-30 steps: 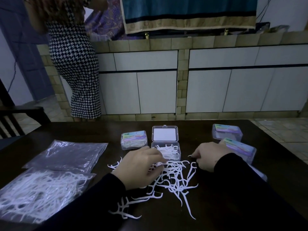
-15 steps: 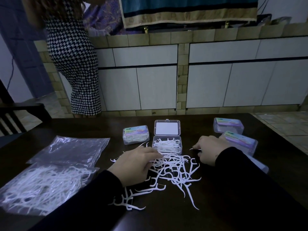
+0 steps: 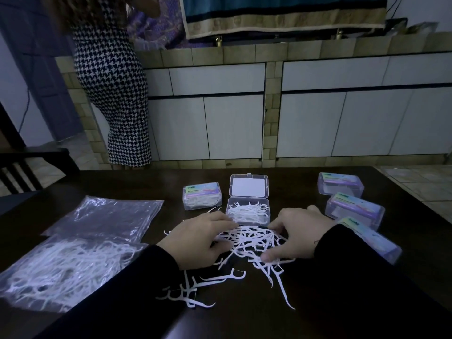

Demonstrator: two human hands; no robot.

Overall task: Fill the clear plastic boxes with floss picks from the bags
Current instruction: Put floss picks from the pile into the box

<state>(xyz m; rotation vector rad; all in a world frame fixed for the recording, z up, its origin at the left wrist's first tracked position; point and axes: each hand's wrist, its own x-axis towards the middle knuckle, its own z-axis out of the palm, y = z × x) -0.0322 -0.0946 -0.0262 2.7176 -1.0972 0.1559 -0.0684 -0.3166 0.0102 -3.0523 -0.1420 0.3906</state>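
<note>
Setting: a domestic kitchen or dining area in a home. Indicators: a built-in counter [image 3: 269,53] faced with small beige tiles runs across the background, with white cabinet doors [image 3: 232,128] and drawer fronts set beneath it. Patterned fabrics [image 3: 281,15] hang over the counter edge. The floor [image 3: 415,187] is laid with pale tiles. A dark wooden surface [image 3: 122,182] occupies the foreground, with a dark slatted chair [image 3: 22,172] at its left side. A person in a houndstooth dress [image 3: 115,94] stands at the counter. Lighting is dim.
</note>
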